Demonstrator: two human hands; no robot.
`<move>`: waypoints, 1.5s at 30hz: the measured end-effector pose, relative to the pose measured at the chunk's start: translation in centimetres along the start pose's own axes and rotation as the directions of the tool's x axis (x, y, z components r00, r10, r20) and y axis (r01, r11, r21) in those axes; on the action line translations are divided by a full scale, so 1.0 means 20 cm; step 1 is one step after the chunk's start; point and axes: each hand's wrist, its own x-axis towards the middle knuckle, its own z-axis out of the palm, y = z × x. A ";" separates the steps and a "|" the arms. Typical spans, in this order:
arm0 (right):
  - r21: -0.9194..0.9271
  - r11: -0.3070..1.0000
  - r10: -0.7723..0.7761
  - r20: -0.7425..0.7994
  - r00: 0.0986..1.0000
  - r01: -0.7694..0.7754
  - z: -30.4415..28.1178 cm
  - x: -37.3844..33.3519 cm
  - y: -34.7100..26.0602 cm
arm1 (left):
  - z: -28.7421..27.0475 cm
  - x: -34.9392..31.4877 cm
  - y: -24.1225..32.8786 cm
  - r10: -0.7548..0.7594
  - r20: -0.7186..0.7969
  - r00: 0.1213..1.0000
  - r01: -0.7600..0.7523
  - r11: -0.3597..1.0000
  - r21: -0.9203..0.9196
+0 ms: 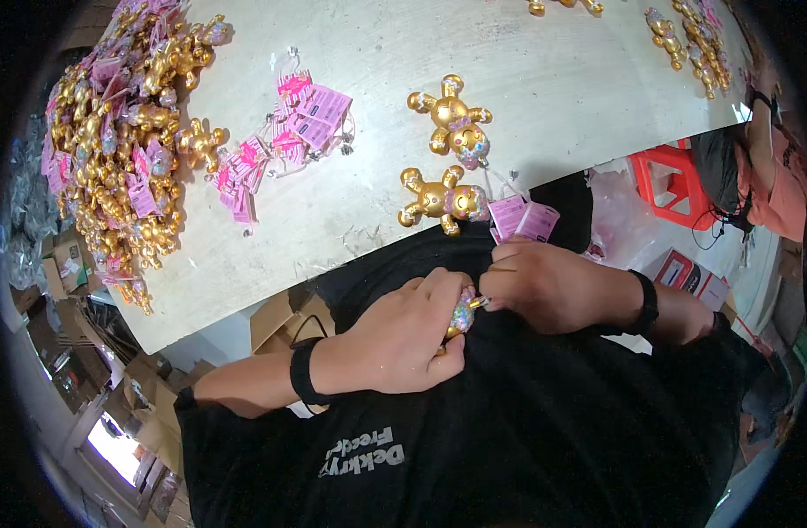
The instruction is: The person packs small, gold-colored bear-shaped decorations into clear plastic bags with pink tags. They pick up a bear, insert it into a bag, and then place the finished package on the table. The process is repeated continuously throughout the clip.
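My left hand (394, 339) is closed around a gold bear figurine (461, 320) with a speckled, multicoloured head, held in front of my chest; most of its body is hidden by the fingers. Fingers curled, my right hand (544, 286) meets it at the small metal fitting (480, 302) on the head. What the right fingers grip is hidden. Just above that hand are pink tags (522, 220) with a white cord; whether it holds them cannot be told. Two more gold figurines, one lower (440, 201) and one farther off (452, 119), lie face up on the white table (333, 238).
A big heap of gold figurines with pink tags (122, 167) covers the table's left end. Loose pink tags (311, 114) lie beside it. More figurines (693, 44) are at the far right. A red stool (671, 185) and another person's arm (759, 132) are at the right.
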 end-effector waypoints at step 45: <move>0.017 1.000 0.007 -0.105 0.994 -0.005 0.11 -0.04 -0.03 | 0.04 0.01 -0.01 -0.038 0.069 0.997 0.041 0.998 -0.047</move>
